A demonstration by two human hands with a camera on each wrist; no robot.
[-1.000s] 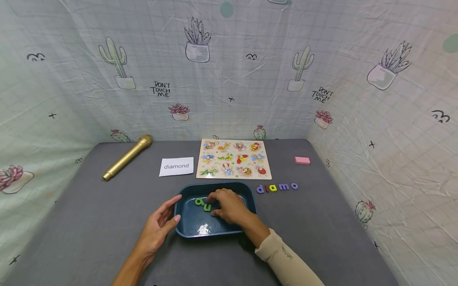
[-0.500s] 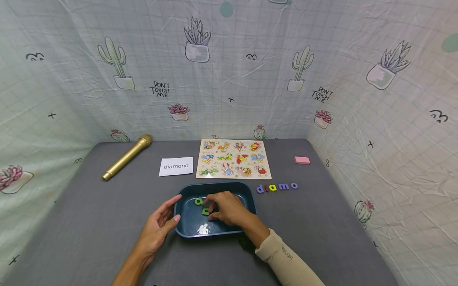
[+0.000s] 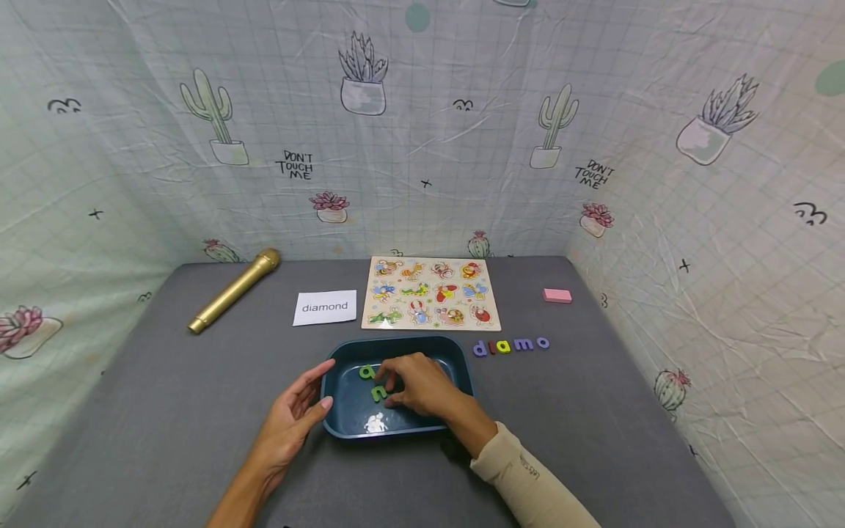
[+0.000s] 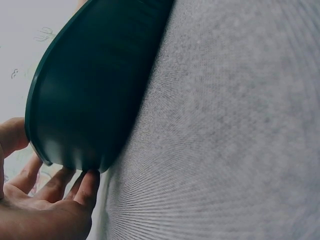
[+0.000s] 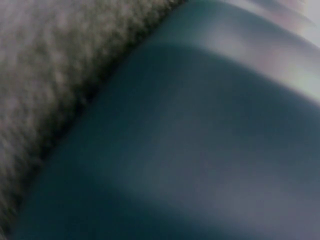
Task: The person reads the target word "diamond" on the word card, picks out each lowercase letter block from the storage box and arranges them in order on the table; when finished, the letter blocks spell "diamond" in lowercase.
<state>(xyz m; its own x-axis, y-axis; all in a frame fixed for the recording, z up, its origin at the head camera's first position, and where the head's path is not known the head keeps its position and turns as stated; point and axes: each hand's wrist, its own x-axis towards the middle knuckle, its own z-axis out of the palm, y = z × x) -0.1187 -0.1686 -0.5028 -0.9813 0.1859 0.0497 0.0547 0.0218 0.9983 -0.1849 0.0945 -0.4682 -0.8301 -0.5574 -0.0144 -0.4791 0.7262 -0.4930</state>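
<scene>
A dark blue-green tray lies in the middle of the table in the head view. My left hand rests against its left end, fingertips and thumb touching the rim and outer wall; the left wrist view shows this hand on the tray wall. Inside the tray my right hand has curled fingers at a green letter n, which it appears to hold at the fingertips. Beside it lies another green letter. The right wrist view is blurred, with mostly tray wall and no fingers.
Right of the tray, letters reading "diamo" stand in a row. Behind it are a card reading "diamond" and an insect puzzle board. A gold microphone lies back left, a pink eraser-like block back right.
The green letter at my right fingers has turned from a u to an n and shifted slightly toward me. My right fingertips have moved a little left; my left hand has stayed put.
</scene>
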